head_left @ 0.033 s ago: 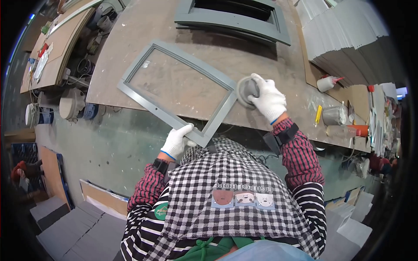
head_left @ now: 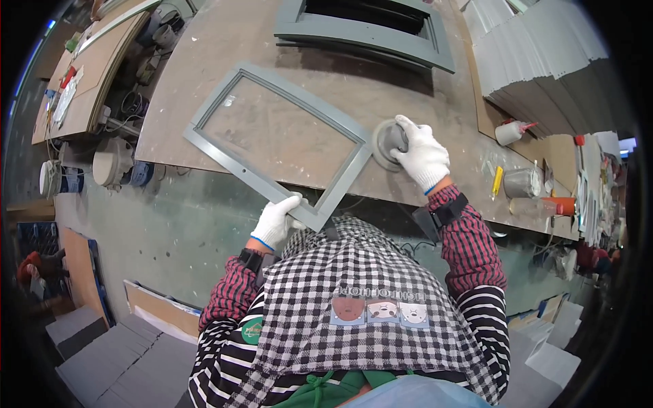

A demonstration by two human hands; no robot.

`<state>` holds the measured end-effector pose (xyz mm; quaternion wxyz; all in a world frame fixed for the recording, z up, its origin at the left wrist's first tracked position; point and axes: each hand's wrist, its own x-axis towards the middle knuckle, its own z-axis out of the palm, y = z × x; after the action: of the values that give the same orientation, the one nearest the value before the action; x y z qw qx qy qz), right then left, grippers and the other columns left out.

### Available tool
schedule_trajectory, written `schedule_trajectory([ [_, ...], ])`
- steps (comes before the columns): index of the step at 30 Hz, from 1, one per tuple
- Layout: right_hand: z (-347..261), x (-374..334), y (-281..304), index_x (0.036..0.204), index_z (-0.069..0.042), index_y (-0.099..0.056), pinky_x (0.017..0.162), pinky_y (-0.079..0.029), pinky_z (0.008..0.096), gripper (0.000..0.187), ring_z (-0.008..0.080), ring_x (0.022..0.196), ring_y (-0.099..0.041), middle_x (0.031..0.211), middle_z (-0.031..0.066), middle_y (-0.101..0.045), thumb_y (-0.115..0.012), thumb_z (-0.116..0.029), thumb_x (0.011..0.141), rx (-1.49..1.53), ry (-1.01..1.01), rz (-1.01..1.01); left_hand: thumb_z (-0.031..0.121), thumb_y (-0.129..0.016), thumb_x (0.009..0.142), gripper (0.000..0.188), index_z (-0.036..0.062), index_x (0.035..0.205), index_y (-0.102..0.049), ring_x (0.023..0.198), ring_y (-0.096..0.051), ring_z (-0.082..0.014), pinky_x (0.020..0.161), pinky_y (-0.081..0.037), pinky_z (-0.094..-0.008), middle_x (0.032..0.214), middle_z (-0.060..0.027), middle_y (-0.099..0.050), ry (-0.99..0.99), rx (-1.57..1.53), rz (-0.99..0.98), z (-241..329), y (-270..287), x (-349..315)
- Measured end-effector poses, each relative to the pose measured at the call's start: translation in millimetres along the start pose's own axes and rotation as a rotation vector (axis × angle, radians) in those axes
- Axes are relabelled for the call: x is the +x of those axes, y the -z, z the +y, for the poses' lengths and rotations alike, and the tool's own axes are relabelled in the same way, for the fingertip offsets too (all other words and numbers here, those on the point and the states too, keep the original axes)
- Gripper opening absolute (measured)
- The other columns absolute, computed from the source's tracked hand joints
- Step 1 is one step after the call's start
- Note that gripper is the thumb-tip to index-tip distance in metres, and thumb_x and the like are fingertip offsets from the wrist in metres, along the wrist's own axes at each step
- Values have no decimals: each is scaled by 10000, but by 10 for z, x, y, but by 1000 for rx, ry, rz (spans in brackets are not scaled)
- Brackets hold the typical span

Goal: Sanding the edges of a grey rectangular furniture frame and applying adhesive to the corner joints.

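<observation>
A grey rectangular frame (head_left: 338, 193) with a grooved inner edge lies slantwise on the brown worktable (head_left: 204, 54). Its near corner juts over the table's front edge toward my apron. My left hand (head_left: 275, 222), in a white knit glove, is closed around the frame near that corner, thumb on top. Just right of the frame's right end, my gloved right hand (head_left: 423, 156) grips a round grey disc (head_left: 389, 141) with a paler rim. The disc is at table level, close beside the frame; its underside is hidden.
More grey frames (head_left: 360, 30) are stacked at the table's far side. To the right stand a tall stack of pale panels (head_left: 537, 54), a white squeeze bottle (head_left: 509, 132), a yellow cutter (head_left: 497, 181) and a grey pot (head_left: 522, 181). Buckets (head_left: 109, 166) stand at left.
My right hand and the round disc have shifted slightly to the right, away from the frame's end. My left hand and the frame look almost still.
</observation>
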<state>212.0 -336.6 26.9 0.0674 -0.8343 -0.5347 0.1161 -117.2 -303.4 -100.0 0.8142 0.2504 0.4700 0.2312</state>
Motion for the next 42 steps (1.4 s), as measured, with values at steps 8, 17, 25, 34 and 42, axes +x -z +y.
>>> schedule_trajectory([
  [8,-239,92,21,1402,-305,-493,878,-554,461,670,374,1039,-663,1234,152,-574,-771,-314,793,-62,93,-146,72,-662,874,295,-8,1149,-591,953,-671,-286,852,-556,-434,1030,-152,-687,-60,-242,-13,-174,42,73],
  [17,-781,727,-21,1401,-317,-494,864,-561,457,663,393,1014,-671,1174,174,-603,-756,-336,792,-38,176,-104,44,-667,870,285,5,1136,-570,942,-666,-315,864,-556,-464,1038,-151,-658,-48,-304,31,-139,-44,38],
  [25,-145,17,81,1412,-301,-486,883,-551,440,696,358,1047,-659,1199,153,-584,-777,-346,781,-89,77,-175,29,-684,865,302,11,1135,-551,924,-670,-333,843,-563,-472,1021,-147,-642,-93,-357,115,-150,-68,27],
  [34,282,-382,153,1441,-294,-458,845,-563,430,752,321,1010,-681,1273,102,-568,-804,-323,774,-73,-29,-5,154,-683,921,237,47,1092,-559,844,-658,-266,755,-562,-436,932,-97,-625,-123,-292,76,-68,-44,-39],
  [42,-243,-108,-11,1369,-277,-552,867,-560,432,624,348,1013,-676,1283,136,-567,-778,-314,788,-36,197,-139,174,-682,921,207,61,1042,-557,739,-645,-249,669,-554,-410,839,-84,-619,-88,-212,215,-14,-2,-98],
])
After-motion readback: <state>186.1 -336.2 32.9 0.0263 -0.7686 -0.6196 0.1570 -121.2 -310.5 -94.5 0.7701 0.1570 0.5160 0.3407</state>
